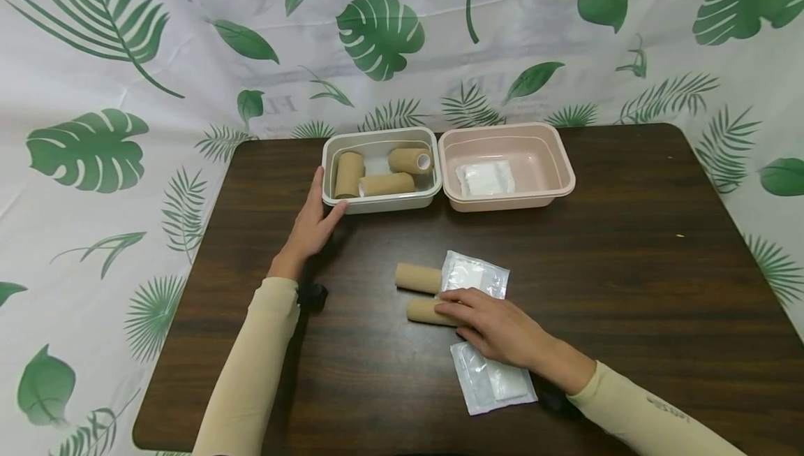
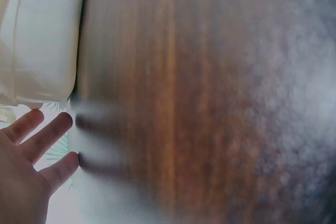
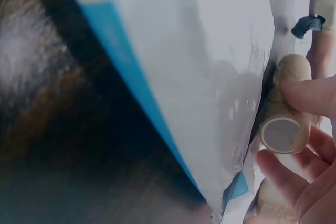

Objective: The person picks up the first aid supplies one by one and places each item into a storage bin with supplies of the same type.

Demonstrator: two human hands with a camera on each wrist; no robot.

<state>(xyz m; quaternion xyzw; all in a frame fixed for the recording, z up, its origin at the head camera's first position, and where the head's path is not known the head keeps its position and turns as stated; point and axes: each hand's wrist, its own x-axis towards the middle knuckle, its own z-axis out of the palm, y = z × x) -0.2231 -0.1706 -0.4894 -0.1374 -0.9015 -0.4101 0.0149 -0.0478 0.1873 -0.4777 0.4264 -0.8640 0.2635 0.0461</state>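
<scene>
My left hand (image 1: 310, 225) rests its thumb and fingers, fairly straight, against the left end of a grey-white bin (image 1: 396, 204). That bin holds three tan bandage rolls (image 1: 348, 175). In the middle of the table my right hand (image 1: 505, 330) grips another tan bandage roll (image 1: 427, 311). The right wrist view shows the thumb on one side of this roll (image 3: 294, 69) and fingers on the other. A second loose bandage roll (image 1: 417, 278) lies just beyond it, beside a clear packet with a white pad (image 1: 477, 274). A similar packet (image 1: 490, 383) lies partly under my right hand.
A pink bin (image 1: 559, 194) stands beside the grey-white one, with a white packet (image 1: 486, 178) inside. Both stand near the back edge of the dark wooden table (image 1: 628, 267). A leaf-print cloth (image 1: 427, 100) hangs behind.
</scene>
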